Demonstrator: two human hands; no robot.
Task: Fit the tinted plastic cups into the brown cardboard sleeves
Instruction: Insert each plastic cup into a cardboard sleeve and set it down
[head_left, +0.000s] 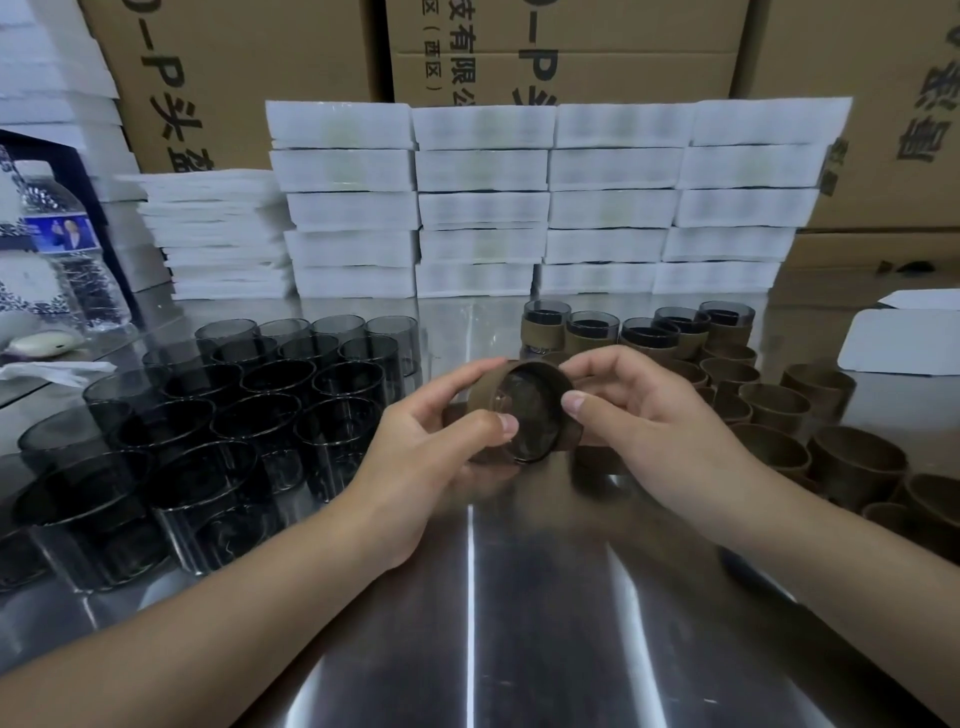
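My left hand (441, 415) and right hand (631, 402) meet over the middle of the steel table (519, 623), both closed around one brown cardboard sleeve (563, 415) with a tinted cup (527, 415) sitting inside it, the assembly tipped on its side so I look at one round end of the cup. My left thumb and fingers pinch the near and far sides from the left; my right thumb presses on the sleeve's rim while the fingers curl over its top. Both forearms come in low from the bottom corners, wrists bent slightly inward. I judge the cup light, rigid and smooth, likely to slip if squeezed on its bare wall, and prone to cracking under hard pinching; the sleeve looks thin and springy, so I would hold it around its band and push the cup by its rim or base. How deep the cup sits I cannot tell. Bare tinted cups (249, 395) stand massed at left, empty sleeves (774, 405) at right, and finished sleeved cups (639, 332) behind, before stacked white foam trays (550, 197).
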